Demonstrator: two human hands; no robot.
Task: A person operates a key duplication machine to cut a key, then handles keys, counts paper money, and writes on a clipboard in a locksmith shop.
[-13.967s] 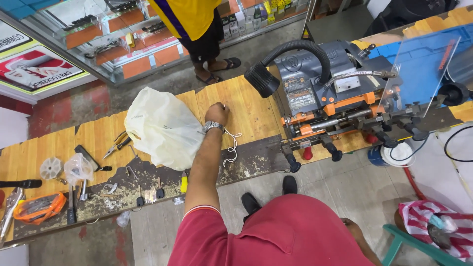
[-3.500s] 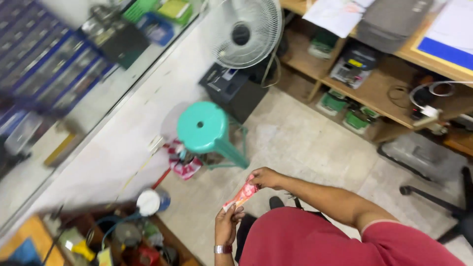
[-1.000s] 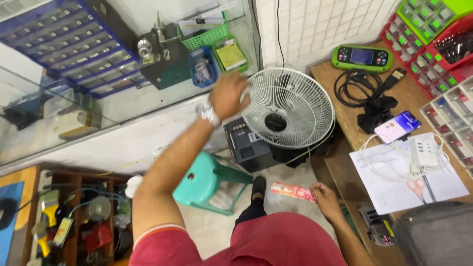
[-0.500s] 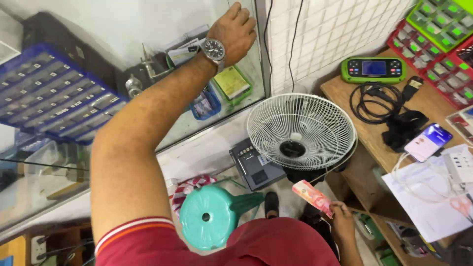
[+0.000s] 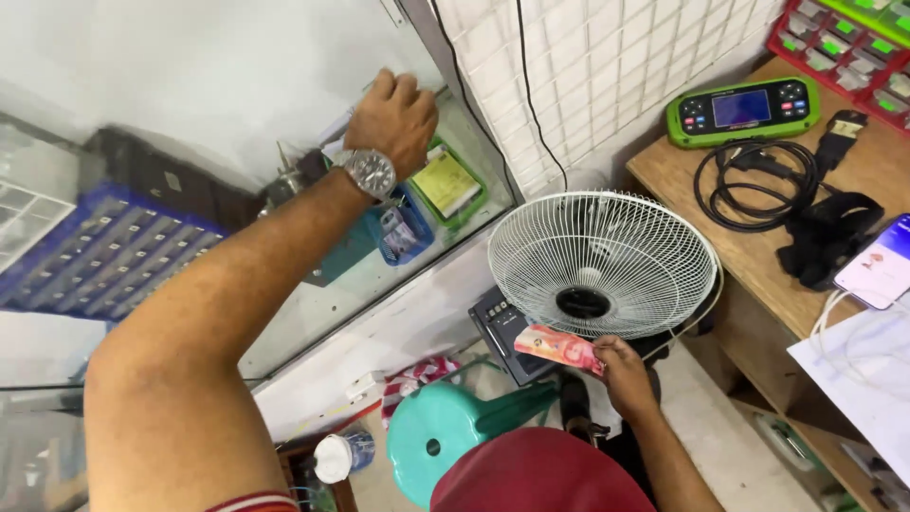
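Banknotes (image 5: pixel 561 348), reddish and folded, sit pinched in the right hand (image 5: pixel 626 372) just below the white fan (image 5: pixel 603 265). Left hand (image 5: pixel 393 118) reaches up to the glass cabinet (image 5: pixel 284 313); whether it grasps anything cannot be told.

Left hand (image 5: pixel 393 114) fingertips blurred; white paper (image 5: pixel 858 374) cut by right edge.

The scene is lit brightly and evenly by soft, diffuse light; only faint shadows are cast beneath the fan (image 5: pixel 604 265) and stool (image 5: pixel 455 438). Pale glare is spread across the glass panel (image 5: pixel 190 85), washing out what lies behind it. The raised left hand (image 5: pixel 391 118) is slightly smeared by motion blur, and straight lines are bowed by wide-angle distortion near the edges
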